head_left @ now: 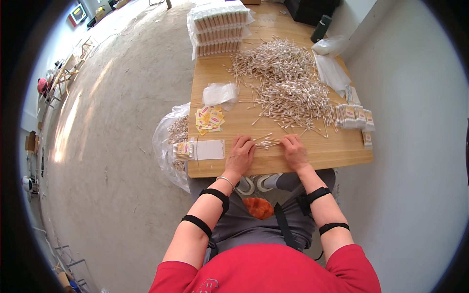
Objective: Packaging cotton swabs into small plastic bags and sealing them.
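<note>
Loose cotton swabs [267,142] lie between my two hands near the table's front edge. My left hand [240,154] has its fingers curled at the left ends of these swabs. From the other side, the fingers of my right hand [295,152] pinch the right ends. How many swabs each hand grips is too small to tell. Just beyond them spreads a large heap of cotton swabs [293,93]. Left of my left hand is a flat white plate [210,150], with a filled swab packet [182,151] at its outer end. Yellow-and-white label cards [209,119] lie behind it.
Clear empty bags [220,94] lie behind the cards. Filled swab packets [354,117] sit at the right edge, near plastic film [332,73]. Bundled packs [220,30] are stacked far left; a dark bottle [321,28] stands far right. A plastic sack [166,134] of swabs hangs beside the table.
</note>
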A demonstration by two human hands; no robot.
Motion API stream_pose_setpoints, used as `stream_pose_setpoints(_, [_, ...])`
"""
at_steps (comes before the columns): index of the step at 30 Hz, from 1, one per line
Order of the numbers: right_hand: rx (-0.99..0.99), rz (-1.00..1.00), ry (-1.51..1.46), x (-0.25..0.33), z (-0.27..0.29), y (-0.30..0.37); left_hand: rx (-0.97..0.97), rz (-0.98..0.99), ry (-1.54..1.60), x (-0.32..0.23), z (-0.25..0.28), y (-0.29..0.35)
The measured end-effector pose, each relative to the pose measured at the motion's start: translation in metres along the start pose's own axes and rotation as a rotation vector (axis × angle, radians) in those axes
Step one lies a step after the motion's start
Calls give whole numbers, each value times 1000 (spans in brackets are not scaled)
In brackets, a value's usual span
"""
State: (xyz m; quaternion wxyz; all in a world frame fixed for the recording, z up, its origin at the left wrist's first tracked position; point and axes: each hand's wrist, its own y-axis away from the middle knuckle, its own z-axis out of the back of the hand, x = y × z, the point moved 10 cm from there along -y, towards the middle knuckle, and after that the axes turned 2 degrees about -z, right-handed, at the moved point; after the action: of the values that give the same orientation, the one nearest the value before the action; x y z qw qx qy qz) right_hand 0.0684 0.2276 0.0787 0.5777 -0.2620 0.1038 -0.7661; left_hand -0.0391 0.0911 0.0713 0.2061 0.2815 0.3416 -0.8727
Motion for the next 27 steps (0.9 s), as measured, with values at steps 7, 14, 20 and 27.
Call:
stream_pose_setpoints(7, [-50, -143, 60, -30, 16, 3, 11, -19, 2, -1, -1, 1])
stream_pose_setpoints(14, [-55, -269, 152, -31, -5, -14, 54, -62, 38, -2, -6, 2])
stream_pose_setpoints(20, [7, -157, 72, 13, -34, -33, 82, 12, 24, 0, -6, 1])
stream_pose_setpoints(27, [45, -100, -332, 29, -49, -32, 50, -16, -92, 0, -5, 0])
